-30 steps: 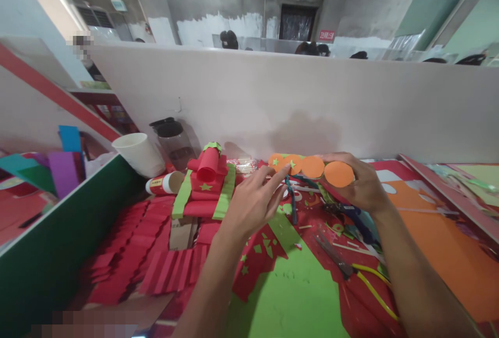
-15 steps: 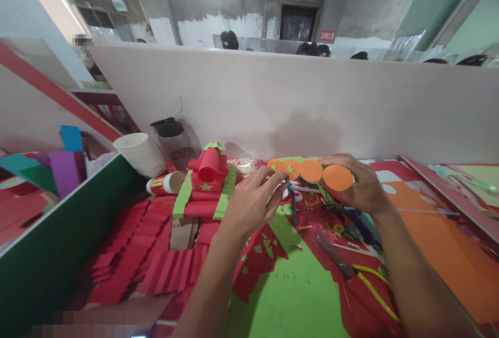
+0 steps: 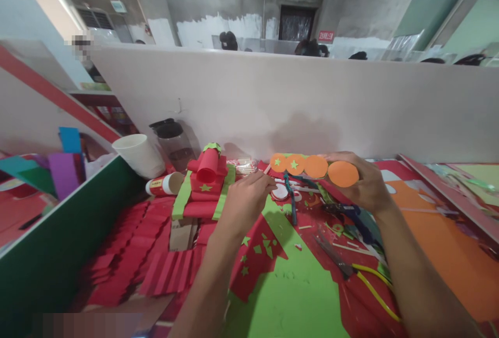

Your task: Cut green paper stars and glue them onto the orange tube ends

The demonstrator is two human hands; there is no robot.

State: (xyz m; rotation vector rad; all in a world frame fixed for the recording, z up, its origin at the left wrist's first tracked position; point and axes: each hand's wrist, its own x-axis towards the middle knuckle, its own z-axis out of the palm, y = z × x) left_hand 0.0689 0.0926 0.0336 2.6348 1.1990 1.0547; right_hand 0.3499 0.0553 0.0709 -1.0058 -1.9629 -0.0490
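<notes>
My right hand is closed round the right end of a paper strip with orange discs, held up near the white partition. The discs stand in a row, and the two leftmost bear green stars. Left of the strip and lower, my left hand is apart from it, its fingertips pinched together; what they hold, if anything, is too small to make out. Small green stars and scraps lie on red paper below that hand. To its left stands a red and green paper model with a star on its front.
Scissors with yellow handles, a dark blue-handled tool and offcuts lie below the strip. Folded red paper covers the left side. A white cup and a lidded bottle stand at the back left. Orange sheets lie right.
My left hand has drawn away from the starred end of the strip, down and to the left, and its fingers have come together. The strip has shifted slightly right in my right hand.
</notes>
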